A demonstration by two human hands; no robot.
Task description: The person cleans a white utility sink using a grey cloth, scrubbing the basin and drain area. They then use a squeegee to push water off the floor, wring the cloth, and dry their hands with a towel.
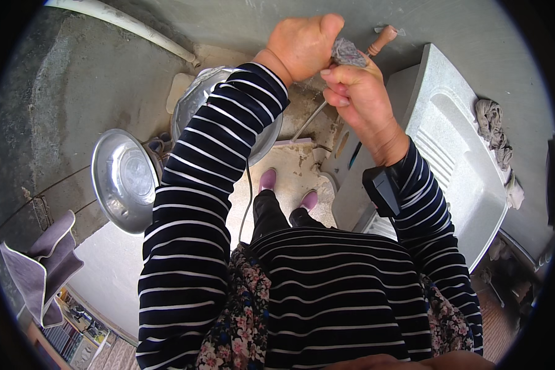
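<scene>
A bunched grey cloth [348,52] is held between my two raised fists. My left hand [303,46] closes around its left end. My right hand [360,99] grips it from just below and to the right, fingers curled in. Most of the cloth is hidden inside the fists; only a crumpled part shows between them. Behind my right hand leans a long-handled floor tool with a turned wooden grip [383,40]. Its thin shaft [309,121] runs down to a pinkish bar [293,142] on the floor.
A stone laundry sink with a ribbed washboard [437,150] stands to my right, with a twisted grey cloth [490,127] on its far edge. To the left are a tilted metal basin [126,180] and a larger metal vessel [196,99] partly behind my sleeve. A dark cable [249,199] hangs nearby.
</scene>
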